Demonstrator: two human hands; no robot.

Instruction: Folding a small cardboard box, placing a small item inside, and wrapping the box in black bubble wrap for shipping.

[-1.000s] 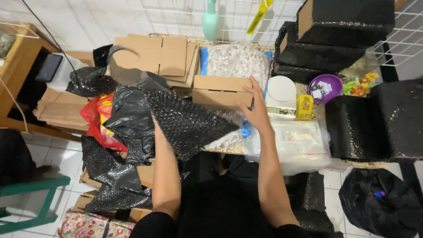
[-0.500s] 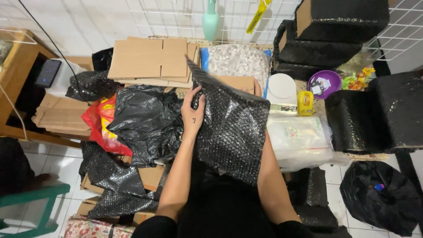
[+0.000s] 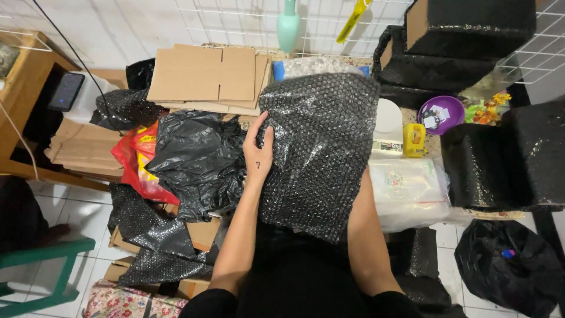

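— since half a second ago we have the black bubble wrap sheet [image 3: 315, 150] spread wider and lifted higher; it now covers the cardboard box that showed a second ago, and most of the clear bag of small pieces [image 3: 312, 66] behind it.

— and our hands?

— our left hand [image 3: 259, 150] lies on the sheet's left edge, thumb and fingers pinched on it. our right hand is hidden behind the sheet, only the forearm shows, so we cannot tell how those fingers stand.

— so the sheet is up over the table's middle?

— yes, draped in front of us, from the flat cardboard stack [image 3: 209, 76] down to our lap. we judge the wrapping is only beginning, the sheet being laid over the box.

— around it?

— black plastic bag [image 3: 197, 159] just left, white scale [image 3: 388, 126] and yellow tape dispenser [image 3: 414, 140] peeking out right, purple bowl [image 3: 440, 115] beyond.
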